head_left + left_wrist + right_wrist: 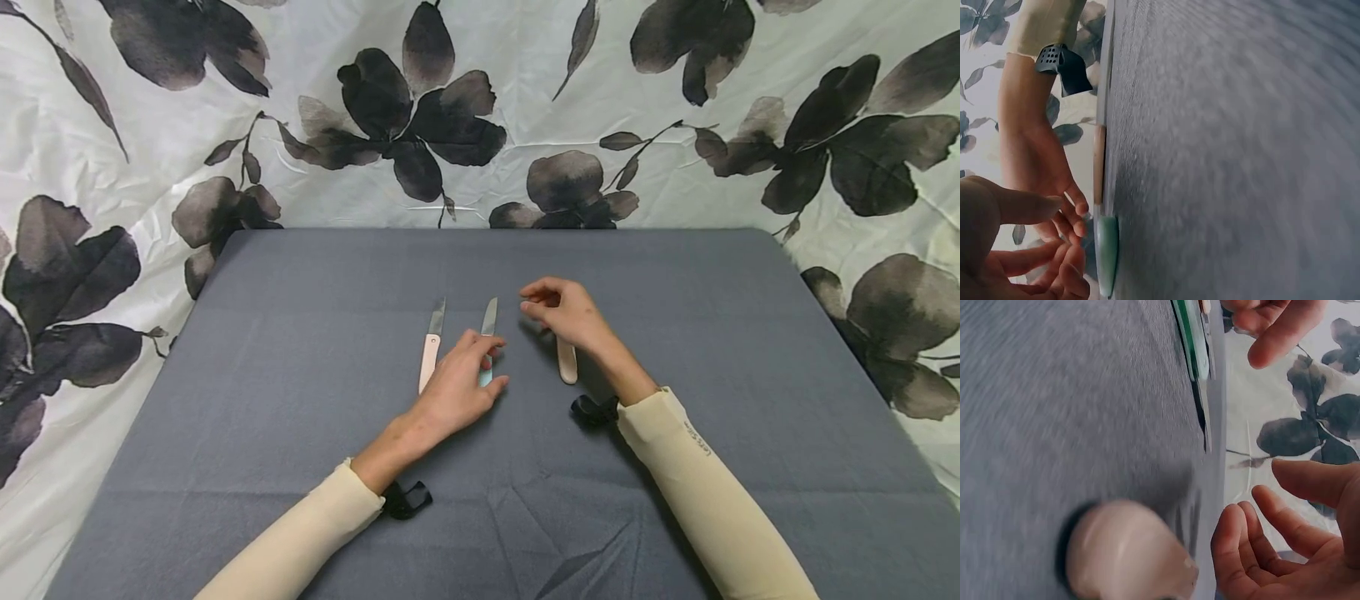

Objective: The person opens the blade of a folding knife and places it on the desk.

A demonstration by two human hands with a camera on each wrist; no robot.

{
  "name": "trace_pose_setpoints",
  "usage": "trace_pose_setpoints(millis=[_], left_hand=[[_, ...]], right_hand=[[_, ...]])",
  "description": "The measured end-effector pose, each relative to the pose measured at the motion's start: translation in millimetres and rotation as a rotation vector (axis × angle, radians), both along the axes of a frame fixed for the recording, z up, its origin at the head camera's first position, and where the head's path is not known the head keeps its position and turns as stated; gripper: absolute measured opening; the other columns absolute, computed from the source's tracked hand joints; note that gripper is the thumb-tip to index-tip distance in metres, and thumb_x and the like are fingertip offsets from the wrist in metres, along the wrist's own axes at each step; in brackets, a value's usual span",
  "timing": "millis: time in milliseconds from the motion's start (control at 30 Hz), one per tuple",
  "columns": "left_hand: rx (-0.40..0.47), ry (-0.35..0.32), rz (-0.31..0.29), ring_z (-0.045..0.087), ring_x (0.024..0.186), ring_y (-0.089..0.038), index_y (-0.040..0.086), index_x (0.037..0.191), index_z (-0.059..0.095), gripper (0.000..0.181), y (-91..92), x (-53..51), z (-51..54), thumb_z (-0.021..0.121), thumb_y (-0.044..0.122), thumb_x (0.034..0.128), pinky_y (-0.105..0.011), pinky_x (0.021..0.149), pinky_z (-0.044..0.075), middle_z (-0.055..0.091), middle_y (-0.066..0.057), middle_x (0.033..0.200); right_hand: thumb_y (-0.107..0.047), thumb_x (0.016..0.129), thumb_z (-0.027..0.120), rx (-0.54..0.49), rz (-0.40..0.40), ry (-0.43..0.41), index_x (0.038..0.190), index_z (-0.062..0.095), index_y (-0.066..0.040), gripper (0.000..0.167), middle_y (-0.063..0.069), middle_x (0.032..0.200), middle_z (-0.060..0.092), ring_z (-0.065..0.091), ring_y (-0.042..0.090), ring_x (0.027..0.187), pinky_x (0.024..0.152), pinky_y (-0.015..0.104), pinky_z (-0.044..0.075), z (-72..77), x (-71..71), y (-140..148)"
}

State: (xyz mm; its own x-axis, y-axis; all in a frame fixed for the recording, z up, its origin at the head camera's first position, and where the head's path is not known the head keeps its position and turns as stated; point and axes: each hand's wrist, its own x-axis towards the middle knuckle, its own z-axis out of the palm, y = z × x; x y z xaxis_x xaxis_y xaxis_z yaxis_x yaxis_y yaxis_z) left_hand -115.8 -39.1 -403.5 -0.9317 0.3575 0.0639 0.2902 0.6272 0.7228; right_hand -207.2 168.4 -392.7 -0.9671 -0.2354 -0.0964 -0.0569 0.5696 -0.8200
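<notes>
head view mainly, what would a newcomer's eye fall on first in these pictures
Probably the large dark flowers on the pale cloth behind the grey tabletop. Next come the bare blades near the middle: the pink-handled knife on the left, and the mint-handled knife partly hidden by the left hand. The right hand hangs above a beige handle.

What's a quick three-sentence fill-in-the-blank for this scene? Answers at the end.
1. On the gray cloth, the green-handled knife lies ____ the pink-handled knife and the tan handle.
2. Of the left hand and right hand, the ____ one is nearer the tan handle.
3. Counting all colors, the head view shows ____ handles.

Missing words: between; right; three.
</notes>
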Motion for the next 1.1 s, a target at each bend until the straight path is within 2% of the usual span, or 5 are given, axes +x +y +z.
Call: trace_pose_setpoints(millis=[267, 433, 733, 1100], left_hand=[[-0.015, 0.000, -0.060, 0.064, 0.100, -0.018, 0.006, 0.135, 0.065, 0.041, 14.3, 1.8, 1.2, 0.074, 0.013, 0.0961, -0.033, 0.087, 0.054, 0.063, -0.008, 0.117], [-0.012, -0.009, -0.085, 0.063, 0.098, -0.017, 0.006, 0.134, 0.066, 0.039, 20.5, 1.5, 0.5, 0.073, 0.013, 0.0967, -0.031, 0.085, 0.054, 0.063, -0.007, 0.115], [-0.030, -0.062, -0.119, 0.062, 0.101, -0.018, 0.008, 0.139, 0.063, 0.041, 31.2, -0.8, -0.2, 0.070, 0.017, 0.0998, -0.030, 0.086, 0.053, 0.062, -0.007, 0.119], [-0.044, -0.087, -0.138, 0.062, 0.097, -0.014, 0.005, 0.141, 0.059, 0.045, 46.0, -5.7, -1.3, 0.071, 0.019, 0.0997, -0.024, 0.080, 0.051, 0.061, -0.007, 0.119]], right_hand=[[-0.019, 0.103, 0.066, 0.073, -0.023, 0.031, 0.129, 0.069, -0.002, 0.031, 0.020, 0.118, 0.069, 0.066, 0.032, 0.102, 0.074, 0.031, 0.053, -0.2, 3.1, 17], [-0.022, 0.104, 0.065, 0.118, -0.026, 0.013, 0.130, 0.068, -0.004, 0.032, 0.018, 0.118, 0.069, 0.065, 0.030, 0.104, 0.075, 0.032, 0.050, 0.7, 5.1, 26], [-0.018, 0.103, 0.065, 0.177, -0.014, -0.019, 0.130, 0.067, -0.001, 0.032, 0.020, 0.118, 0.066, 0.061, 0.032, 0.102, 0.076, 0.033, 0.048, 1.9, 6.1, 39], [-0.015, 0.099, 0.069, 0.257, 0.018, -0.082, 0.128, 0.068, 0.000, 0.032, 0.016, 0.106, 0.067, 0.060, 0.028, 0.093, 0.072, 0.030, 0.048, 0.2, 5.6, 49]])
